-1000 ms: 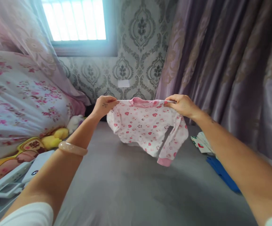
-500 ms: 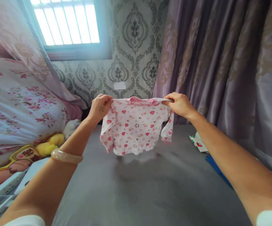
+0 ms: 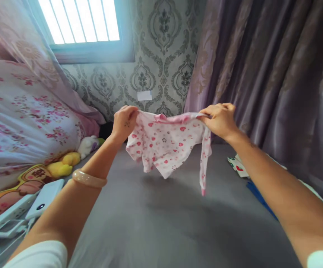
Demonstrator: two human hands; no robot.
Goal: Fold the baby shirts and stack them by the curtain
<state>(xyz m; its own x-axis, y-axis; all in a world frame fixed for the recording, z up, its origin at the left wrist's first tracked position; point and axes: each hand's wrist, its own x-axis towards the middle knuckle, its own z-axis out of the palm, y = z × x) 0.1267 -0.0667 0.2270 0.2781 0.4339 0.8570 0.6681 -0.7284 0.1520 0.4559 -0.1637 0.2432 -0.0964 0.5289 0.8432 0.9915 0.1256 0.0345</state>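
Note:
A small white long-sleeved shirt (image 3: 169,139) with red hearts and a pink collar hangs in the air above a grey sheet (image 3: 161,223). My left hand (image 3: 125,121) is closed on its left shoulder. At the right shoulder, my right hand (image 3: 219,118) pinches the fabric. The hem is swung and folded up unevenly, and one sleeve dangles long on the right with its pink cuff lowest. The other sleeve hangs bunched under my left hand.
At left lie plush toys (image 3: 63,163), a white device (image 3: 45,199) and a power strip (image 3: 10,214). Folded cloth (image 3: 238,166) and a blue item (image 3: 262,199) lie at right. Purple curtains (image 3: 275,82) and a patterned wall (image 3: 164,74) stand behind.
The shirt has gone from hanging flat to swinging, its hem creased and its right sleeve stretched down. Both hands have shifted slightly right in view and still grip the shoulders.

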